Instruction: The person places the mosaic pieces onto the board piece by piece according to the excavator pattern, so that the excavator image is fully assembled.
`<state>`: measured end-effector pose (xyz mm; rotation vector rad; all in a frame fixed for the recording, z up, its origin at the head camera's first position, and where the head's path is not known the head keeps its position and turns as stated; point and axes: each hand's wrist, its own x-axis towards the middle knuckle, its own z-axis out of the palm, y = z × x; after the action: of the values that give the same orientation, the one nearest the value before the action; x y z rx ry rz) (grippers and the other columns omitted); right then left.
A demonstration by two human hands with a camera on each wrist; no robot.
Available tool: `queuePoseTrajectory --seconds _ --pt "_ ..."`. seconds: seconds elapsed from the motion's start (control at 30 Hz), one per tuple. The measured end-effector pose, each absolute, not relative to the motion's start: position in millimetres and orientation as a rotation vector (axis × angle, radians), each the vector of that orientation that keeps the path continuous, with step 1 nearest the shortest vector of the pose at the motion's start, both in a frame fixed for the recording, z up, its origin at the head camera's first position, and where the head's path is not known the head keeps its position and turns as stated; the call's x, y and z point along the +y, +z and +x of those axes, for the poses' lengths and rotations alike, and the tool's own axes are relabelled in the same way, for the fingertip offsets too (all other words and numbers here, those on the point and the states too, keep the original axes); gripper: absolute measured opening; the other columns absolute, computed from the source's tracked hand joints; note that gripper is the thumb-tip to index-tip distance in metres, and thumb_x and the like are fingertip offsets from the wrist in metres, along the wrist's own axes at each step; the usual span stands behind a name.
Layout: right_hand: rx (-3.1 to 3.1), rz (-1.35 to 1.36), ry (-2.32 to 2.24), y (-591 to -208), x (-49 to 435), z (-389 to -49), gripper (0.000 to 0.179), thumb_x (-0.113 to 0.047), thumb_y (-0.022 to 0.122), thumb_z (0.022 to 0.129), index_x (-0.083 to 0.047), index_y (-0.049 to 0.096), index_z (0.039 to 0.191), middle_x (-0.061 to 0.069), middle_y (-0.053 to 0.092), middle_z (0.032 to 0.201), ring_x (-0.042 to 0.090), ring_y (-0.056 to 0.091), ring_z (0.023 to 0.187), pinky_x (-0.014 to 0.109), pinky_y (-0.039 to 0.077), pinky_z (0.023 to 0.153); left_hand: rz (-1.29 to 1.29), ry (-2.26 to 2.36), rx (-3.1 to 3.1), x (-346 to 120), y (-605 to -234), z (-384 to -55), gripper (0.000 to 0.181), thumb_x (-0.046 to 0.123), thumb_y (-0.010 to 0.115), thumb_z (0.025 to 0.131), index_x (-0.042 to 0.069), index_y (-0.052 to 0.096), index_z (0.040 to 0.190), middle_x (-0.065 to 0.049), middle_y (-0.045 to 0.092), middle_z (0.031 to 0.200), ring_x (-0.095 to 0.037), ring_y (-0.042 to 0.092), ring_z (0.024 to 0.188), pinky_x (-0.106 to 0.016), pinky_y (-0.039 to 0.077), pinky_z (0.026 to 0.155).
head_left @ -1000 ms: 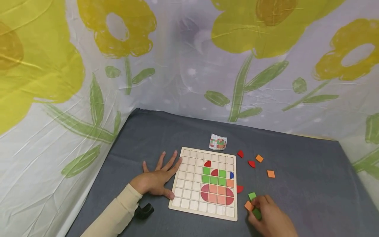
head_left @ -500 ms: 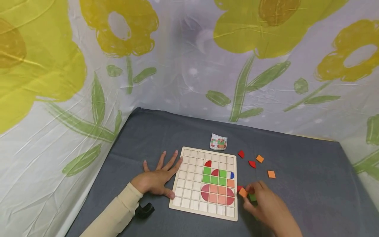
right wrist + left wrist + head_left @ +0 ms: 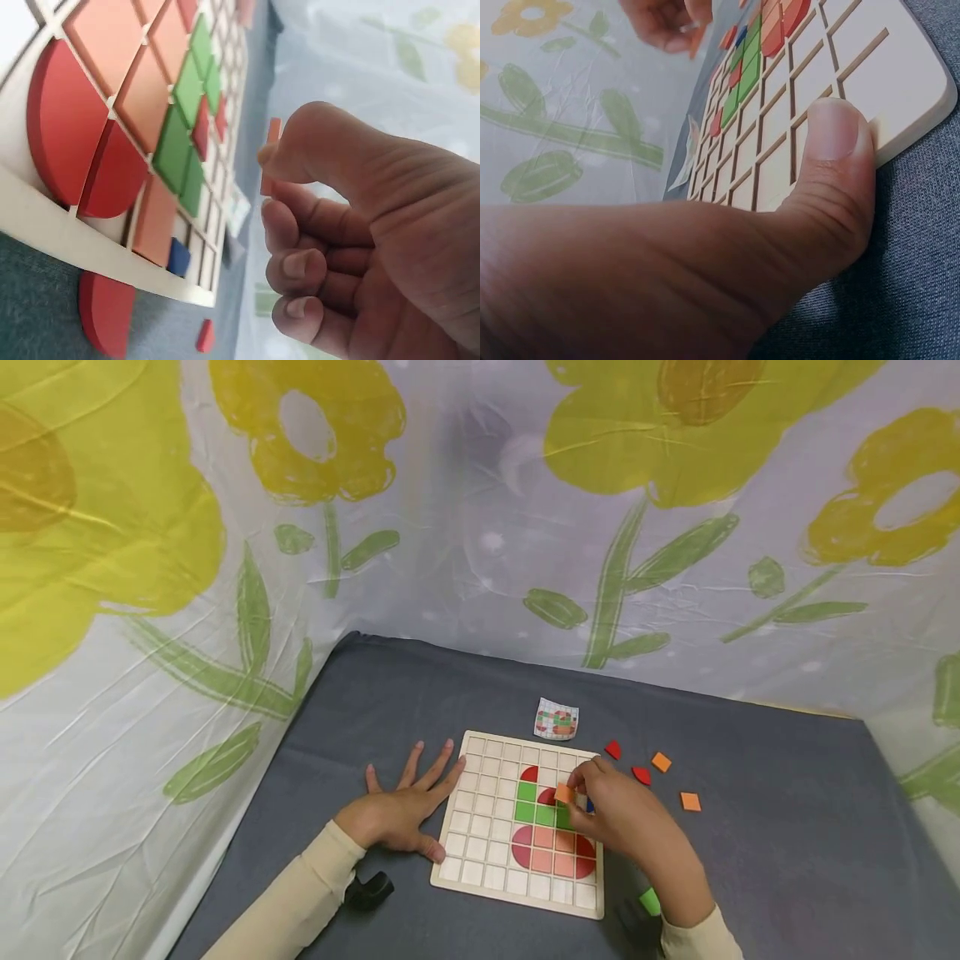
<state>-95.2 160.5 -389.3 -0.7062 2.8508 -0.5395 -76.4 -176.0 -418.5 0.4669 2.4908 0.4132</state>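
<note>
A wooden grid board [image 3: 480, 843] lies on the dark cloth, its right half partly filled with green, red, pink-orange and blue pieces. My left hand [image 3: 393, 818] spreads its straight fingers along the left edge, thumb [image 3: 832, 139] resting on the near corner. Over the upper right cells, my right hand [image 3: 630, 810] pinches an orange square tile [image 3: 564, 793] between thumb and fingers. In the right wrist view this tile [image 3: 266, 182] is edge-on, raised above the board. The hand hides some right-side cells in the head view; a blue piece [image 3: 178, 257] shows there in the right wrist view.
A small pattern card [image 3: 557, 720] lies behind the board. To the right are loose red pieces [image 3: 641, 775] and orange squares [image 3: 690, 802]. A green tile [image 3: 650, 902] lies by the right forearm, a red piece [image 3: 109, 315] beside the board's edge, and a black curved object [image 3: 369, 891] near the left wrist.
My right hand has picked up the orange tile from the loose pieces right of the board and carried it up and left over the grid. The left hand has stayed put.
</note>
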Motion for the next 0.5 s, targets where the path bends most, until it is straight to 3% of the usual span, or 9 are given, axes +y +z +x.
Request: queuePoseTrajectory --seconds 0.23,0.5 --pt "2.788 -0.704 -0.492 -402.3 148.4 -116.0 0.021 -0.017 0.078 0.092 -0.008 0.066 0.107 0.001 0.06 0.103 0.008 0.054 0.079 0.026 0.05 0.066 0.456 0.431 2.478 -175.6 -418.8 -76.8 0.133 0.058 0.087 0.074 0.031 0.0 0.172 0.003 -0.021 0.176 -0.039 -0.024 0.159 -0.093 -0.01 0.101" --pt "2.789 -0.71 -0.484 -408.7 144.2 -130.7 0.024 -0.021 0.08 0.094 -0.005 0.066 0.107 0.002 0.06 0.1 0.009 0.055 0.076 0.026 0.05 0.064 0.461 0.433 2.482 -175.8 -418.0 -76.8 0.133 0.058 0.086 0.075 0.031 0.0 0.172 0.003 -0.02 0.177 -0.039 -0.024 0.16 -0.093 -0.01 0.101"
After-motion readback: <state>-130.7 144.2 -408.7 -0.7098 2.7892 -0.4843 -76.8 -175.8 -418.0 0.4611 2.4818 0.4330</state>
